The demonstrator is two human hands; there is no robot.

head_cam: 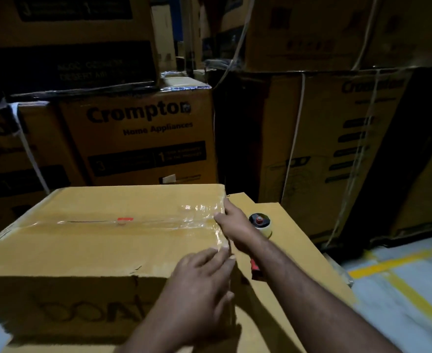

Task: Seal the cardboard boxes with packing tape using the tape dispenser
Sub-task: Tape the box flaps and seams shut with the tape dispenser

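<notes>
The left hand [204, 278] lies flat and released, its fingertips pressing the right edge of the cardboard box [82, 250] where the clear packing tape [199, 215] folds over the rim, apparently to rub the strip's end down so it sticks. The right hand [232, 222], grasping nothing, rests against the same edge farther back with its thumb on the tape, probably smoothing the overhang. The tape dispenser [260, 225] lies idle just beside the right wrist on a lower cardboard surface [298, 250], within easy reach for the next seam, with Crompton cartons [138, 133] stacked behind.
</notes>
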